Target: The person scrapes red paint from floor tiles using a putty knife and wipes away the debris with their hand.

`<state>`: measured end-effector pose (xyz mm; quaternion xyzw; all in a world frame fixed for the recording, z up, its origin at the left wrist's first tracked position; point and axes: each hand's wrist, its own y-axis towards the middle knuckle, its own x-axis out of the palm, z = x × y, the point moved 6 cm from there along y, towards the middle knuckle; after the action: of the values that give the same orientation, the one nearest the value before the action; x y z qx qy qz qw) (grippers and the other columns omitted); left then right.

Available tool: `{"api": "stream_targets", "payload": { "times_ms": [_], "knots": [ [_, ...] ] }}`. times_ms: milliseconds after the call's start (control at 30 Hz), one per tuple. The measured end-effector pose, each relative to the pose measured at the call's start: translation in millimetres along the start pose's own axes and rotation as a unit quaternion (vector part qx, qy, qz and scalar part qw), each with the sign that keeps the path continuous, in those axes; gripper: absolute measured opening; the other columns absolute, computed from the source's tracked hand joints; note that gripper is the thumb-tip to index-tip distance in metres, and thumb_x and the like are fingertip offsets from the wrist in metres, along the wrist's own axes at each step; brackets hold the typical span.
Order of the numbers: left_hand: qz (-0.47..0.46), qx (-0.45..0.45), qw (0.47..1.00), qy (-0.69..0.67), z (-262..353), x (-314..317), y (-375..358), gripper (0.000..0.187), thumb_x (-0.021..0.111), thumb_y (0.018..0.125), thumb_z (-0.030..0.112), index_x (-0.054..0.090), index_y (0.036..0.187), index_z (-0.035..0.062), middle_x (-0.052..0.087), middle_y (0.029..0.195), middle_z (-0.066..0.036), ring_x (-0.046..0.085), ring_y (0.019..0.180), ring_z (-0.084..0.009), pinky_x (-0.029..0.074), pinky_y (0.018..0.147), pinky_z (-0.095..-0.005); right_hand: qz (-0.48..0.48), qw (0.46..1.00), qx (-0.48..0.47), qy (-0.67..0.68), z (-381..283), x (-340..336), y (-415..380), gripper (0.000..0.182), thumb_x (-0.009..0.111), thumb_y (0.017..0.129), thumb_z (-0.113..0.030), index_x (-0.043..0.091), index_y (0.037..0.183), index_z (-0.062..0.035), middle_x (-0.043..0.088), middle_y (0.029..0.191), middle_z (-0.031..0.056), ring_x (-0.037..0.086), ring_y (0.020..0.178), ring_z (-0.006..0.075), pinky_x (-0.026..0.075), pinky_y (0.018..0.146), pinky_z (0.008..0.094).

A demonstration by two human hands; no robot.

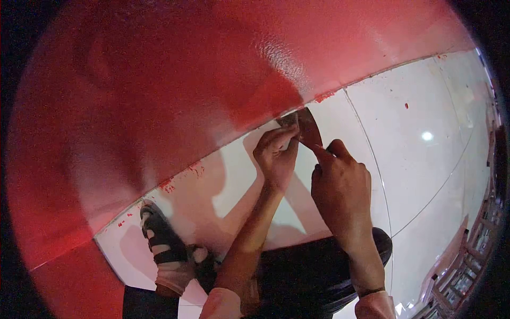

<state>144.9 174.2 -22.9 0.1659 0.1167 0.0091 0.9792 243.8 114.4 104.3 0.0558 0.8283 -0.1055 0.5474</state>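
My right hand [342, 186] is closed around a putty knife [309, 129], its dark, widening blade pointing up toward the foot of the red wall [175, 85]. The handle is hidden inside my fingers. Close beside the blade, my left hand [276, 154] is closed in a pinch, fingertips at a small flat greyish piece [288, 120] that overlaps the blade's left side in this view. Both hands are low over the white tiled floor [425, 175], near the seam where it meets the wall.
Red paint flecks [167, 186] lie along the seam, and a small red spot [407, 106] marks the tiles to the right. My sandalled foot [167, 255] is at lower left, with my dark-trousered leg [308, 271] under my forearms. Metal frames [462, 271] stand at far right.
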Motion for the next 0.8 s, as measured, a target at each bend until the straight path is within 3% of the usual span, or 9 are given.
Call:
{"api": "stream_targets", "payload": {
  "times_ms": [133,233,367,467,667,767,800],
  "knots": [
    [-0.037,0.033,0.998,0.03,3.2,1.2,-3.1,0.02,0.073,0.069,-0.006,0.072,0.085,0.0062,0.071,0.09,-0.006,0.067,0.085,-0.0185,0.053,0.077,-0.029,-0.03,1.0,0.008,-0.001,3.4,-1.0,-6.4,0.015,0.048,0.082,-0.001,0.053,0.097,0.0005,0.057,0.09,0.0186,0.062,0.061,0.0364,0.053,0.055,0.045],
    [0.009,0.011,1.0,0.0,-1.1,-0.7,1.6,0.02,0.072,0.069,-0.007,0.072,0.085,0.0058,0.071,0.09,-0.006,0.066,0.085,-0.0175,0.052,0.078,-0.0289,-0.008,1.0,0.009,-0.016,-0.7,3.4,0.9,0.015,0.048,0.083,-0.001,0.053,0.097,0.0011,0.057,0.09,0.0188,0.063,0.062,0.0366,0.053,0.055,0.0448],
    [-0.008,0.052,0.999,-0.003,6.0,-2.0,-1.0,0.023,0.073,0.068,-0.008,0.071,0.087,0.0053,0.071,0.092,-0.006,0.066,0.086,-0.0176,0.052,0.078,-0.0281,-0.034,0.999,-0.007,-0.018,-1.0,2.8,-5.7,0.017,0.048,0.083,-0.001,0.052,0.099,0.002,0.057,0.092,0.0183,0.063,0.062,0.0364,0.054,0.055,0.0444],
    [0.001,-0.005,1.0,-0.001,-1.0,-1.4,-0.5,0.024,0.073,0.068,-0.008,0.071,0.087,0.006,0.071,0.092,-0.005,0.066,0.086,-0.0173,0.052,0.076,-0.0277,-0.017,1.0,0.002,-0.024,-2.9,5.1,-0.8,0.016,0.048,0.083,-0.001,0.052,0.098,0.0033,0.058,0.094,0.0184,0.063,0.062,0.036,0.053,0.055,0.0443],
    [0.003,0.069,0.996,0.055,-2.4,-2.4,-6.6,0.025,0.073,0.067,-0.009,0.071,0.086,0.0071,0.071,0.09,-0.005,0.065,0.087,-0.017,0.052,0.075,-0.0273,-0.044,0.999,0.0,-0.015,-3.5,1.6,-2.8,0.02,0.05,0.081,0.0,0.052,0.1,0.0044,0.057,0.094,0.0185,0.063,0.062,0.0357,0.053,0.053,0.0437],
    [0.032,0.03,0.999,-0.019,-3.4,-2.4,-3.7,0.024,0.073,0.067,-0.008,0.071,0.085,0.0074,0.071,0.09,-0.005,0.065,0.086,-0.0169,0.051,0.073,-0.0275,-0.023,0.999,-0.02,-0.03,-4.8,7.0,-3.9,0.021,0.05,0.081,0.0,0.052,0.101,0.0043,0.057,0.092,0.0182,0.063,0.061,0.0356,0.053,0.053,0.0436],
    [0.007,0.049,0.998,0.027,-1.0,-2.3,-3.9,0.023,0.073,0.068,-0.007,0.071,0.085,0.0081,0.071,0.09,-0.005,0.065,0.086,-0.0168,0.05,0.07,-0.0277,-0.038,0.999,-0.011,-0.03,-3.3,2.9,-4.7,0.02,0.05,0.081,-0.001,0.053,0.101,0.0034,0.057,0.092,0.0184,0.063,0.061,0.0355,0.053,0.053,0.0433]
  ]
}}
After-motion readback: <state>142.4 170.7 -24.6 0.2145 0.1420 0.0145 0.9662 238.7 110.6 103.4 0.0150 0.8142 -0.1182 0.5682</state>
